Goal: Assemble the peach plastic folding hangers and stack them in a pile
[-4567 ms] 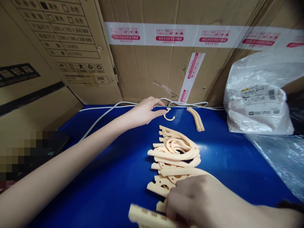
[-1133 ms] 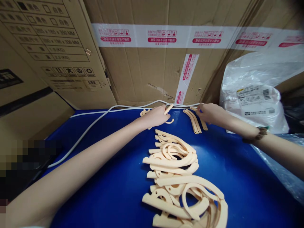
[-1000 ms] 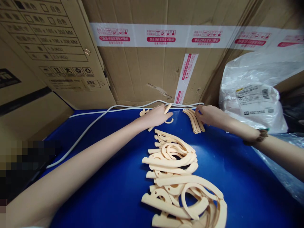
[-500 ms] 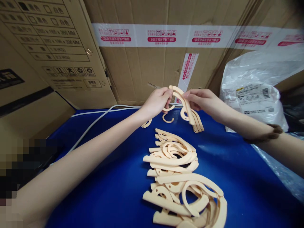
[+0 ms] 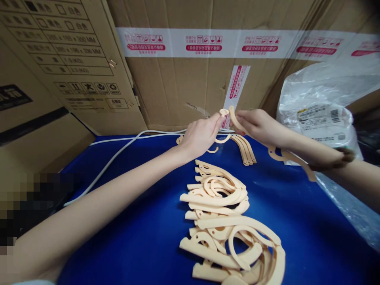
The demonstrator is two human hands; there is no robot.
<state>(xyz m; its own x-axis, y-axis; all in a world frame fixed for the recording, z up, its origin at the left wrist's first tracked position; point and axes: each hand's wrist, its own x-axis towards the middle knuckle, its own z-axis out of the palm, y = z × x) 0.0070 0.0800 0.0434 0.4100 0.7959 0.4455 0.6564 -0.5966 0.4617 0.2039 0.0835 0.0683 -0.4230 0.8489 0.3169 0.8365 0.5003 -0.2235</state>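
Currently, the left hand (image 5: 198, 134) is closed in a pinch on a cream hook piece (image 5: 224, 112); the small flat end projects above the fingertips and the curved portion hangs beneath them. The right hand (image 5: 257, 122) is closed on a cream curved arm piece (image 5: 235, 118), one end of which is directed up toward the hook piece. The two ends are close together; whether they touch cannot be determined. A further length of cream part shows below the right forearm, but its connection to the upper end is hidden by the hand. Both held parts are raised over the far edge of a blue work surface (image 5: 133, 221). Below the left hand, a loose hook (image 5: 213, 151) lies on the surface, partly covered by that hand. Below and between the hands, a row of slender curved bars (image 5: 245, 151) lies side by side. Nearer the camera, a pile of hanger parts (image 5: 221, 202) extends down the middle of the surface, its members overlapping. A white cable (image 5: 118, 160) runs along the far edge, in front of a cardboard panel (image 5: 172, 87) bearing printed tape (image 5: 231, 46). At the right stands a white plastic bag (image 5: 319, 138) with a label.
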